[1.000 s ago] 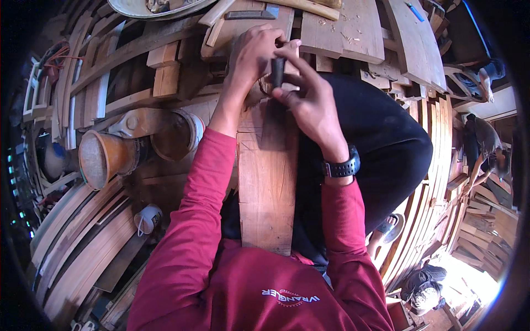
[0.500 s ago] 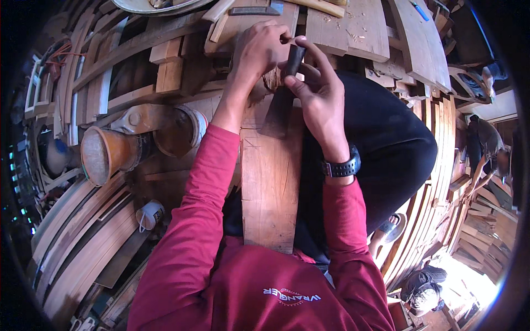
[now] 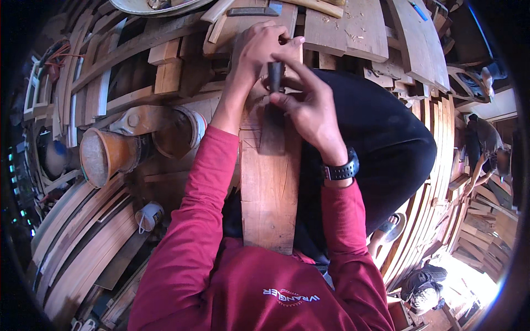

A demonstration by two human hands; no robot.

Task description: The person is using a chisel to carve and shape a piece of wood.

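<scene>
Where the left hand point(image 3: 264, 47) is seen at the upper centre of the frame, its fingers are curled inward, and whether anything is held in them cannot be told. Just below and to the right, the dark tapered tool point(image 3: 272, 126) is found over the wooden plank point(image 3: 269, 198), its broad end directed toward the bottom of the frame; contact between the two cannot be made out. By its look it is judged stiff, fairly heavy and smooth enough to slip, best grasped by the narrow round neck, which is pinched between thumb and fingers of the right hand point(image 3: 313, 110). Counted from left to right, two brownish buckets point(image 3: 122, 157), one small white pail point(image 3: 151, 215), one plank, one tool, one black wristwatch point(image 3: 342, 167) and, at upper right, one blue pen-like object point(image 3: 419, 11) are seen.
</scene>
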